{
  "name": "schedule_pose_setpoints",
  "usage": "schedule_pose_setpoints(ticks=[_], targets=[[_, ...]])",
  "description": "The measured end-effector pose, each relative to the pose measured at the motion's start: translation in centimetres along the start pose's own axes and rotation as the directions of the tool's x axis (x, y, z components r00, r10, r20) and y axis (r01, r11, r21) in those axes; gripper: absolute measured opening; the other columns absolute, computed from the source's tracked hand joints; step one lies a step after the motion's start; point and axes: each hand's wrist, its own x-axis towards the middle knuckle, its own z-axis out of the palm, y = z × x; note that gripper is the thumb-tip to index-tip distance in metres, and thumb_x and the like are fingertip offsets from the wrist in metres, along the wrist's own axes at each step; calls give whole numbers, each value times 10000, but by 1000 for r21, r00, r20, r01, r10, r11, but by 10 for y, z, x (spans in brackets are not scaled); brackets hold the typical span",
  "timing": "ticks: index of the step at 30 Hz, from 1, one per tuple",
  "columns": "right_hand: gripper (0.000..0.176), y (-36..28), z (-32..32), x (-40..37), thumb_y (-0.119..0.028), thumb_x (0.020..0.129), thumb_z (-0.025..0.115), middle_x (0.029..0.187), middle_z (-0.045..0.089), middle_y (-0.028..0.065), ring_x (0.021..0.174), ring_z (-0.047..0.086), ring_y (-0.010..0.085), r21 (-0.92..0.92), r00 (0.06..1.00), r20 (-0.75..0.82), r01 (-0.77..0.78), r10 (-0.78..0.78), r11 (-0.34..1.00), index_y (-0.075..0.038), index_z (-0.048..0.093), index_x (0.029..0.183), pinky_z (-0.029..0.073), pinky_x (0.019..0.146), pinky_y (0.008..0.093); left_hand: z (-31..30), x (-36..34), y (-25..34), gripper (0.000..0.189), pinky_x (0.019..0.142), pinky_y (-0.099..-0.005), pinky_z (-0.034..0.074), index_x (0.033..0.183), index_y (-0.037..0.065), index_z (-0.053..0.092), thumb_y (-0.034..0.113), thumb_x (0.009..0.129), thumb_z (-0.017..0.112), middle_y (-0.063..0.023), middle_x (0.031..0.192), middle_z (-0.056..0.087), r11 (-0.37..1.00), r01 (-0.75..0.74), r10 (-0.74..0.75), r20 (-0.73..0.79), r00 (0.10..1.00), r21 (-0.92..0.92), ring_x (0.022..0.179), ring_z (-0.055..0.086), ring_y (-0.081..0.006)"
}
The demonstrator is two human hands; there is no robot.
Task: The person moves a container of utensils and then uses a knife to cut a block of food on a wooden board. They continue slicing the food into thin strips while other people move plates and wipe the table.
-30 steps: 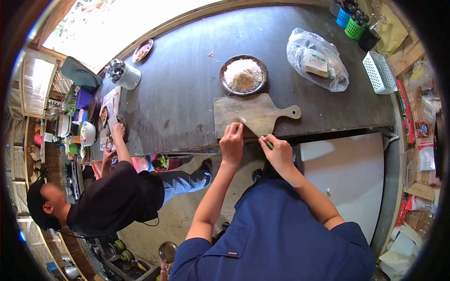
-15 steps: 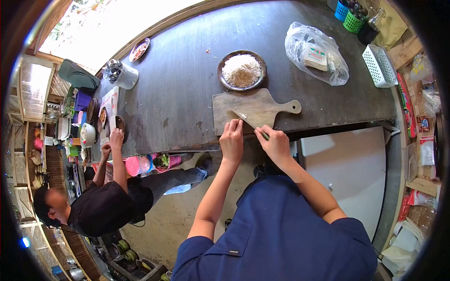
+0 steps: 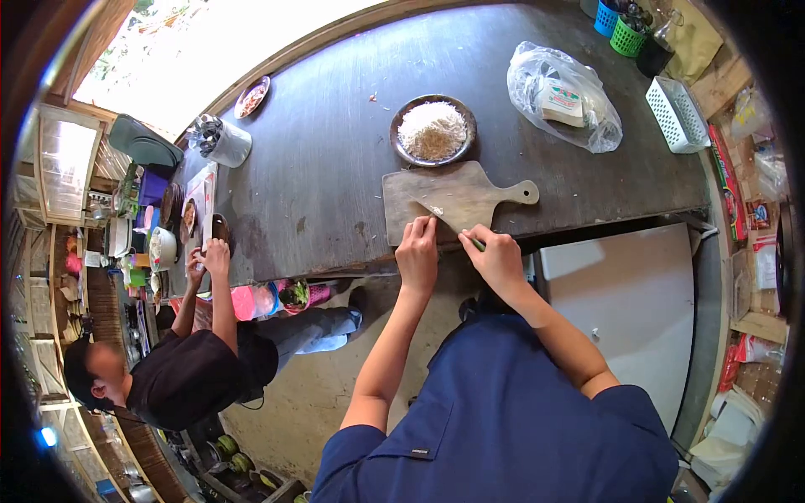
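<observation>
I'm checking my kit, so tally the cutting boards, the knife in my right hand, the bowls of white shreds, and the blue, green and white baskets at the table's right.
Cutting board: 1
Knife: 1
Bowl: 1
Blue basket: 1
Green basket: 1
White basket: 1
Total: 6

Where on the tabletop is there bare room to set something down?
Widest: the tabletop between utensil container and bowl of white shreds, bar a few scraps. Another patch lies between plastic bag, cutting board and white basket. Crowded: the board itself, with left hand, right hand and knife.
</observation>
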Motion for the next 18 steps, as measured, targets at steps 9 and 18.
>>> schedule_pose_setpoints(ticks=[9,18], targets=[[232,6,1,-13,-335,985,746,779,751,164,726,745,381,26,998,-42,40,-39,999,-113,753,919,585,625,473,3,-2,0,220,787,-392,596,1142,63,747,39,929,695,-30,1067,683,1000,1,-1,-31,1000,-13,977,699,-251],[203,-1,-17,-18,-320,971,764,753,741,167,717,741,381,14,1000,-6,4,-4,1000,-119,762,949,581,629,471,3,-2,0,204,782,-395,595,1130,46,744,37,928,717,-38,1043,681,1000,8,-9,-36,999,-7,952,699,-254]])
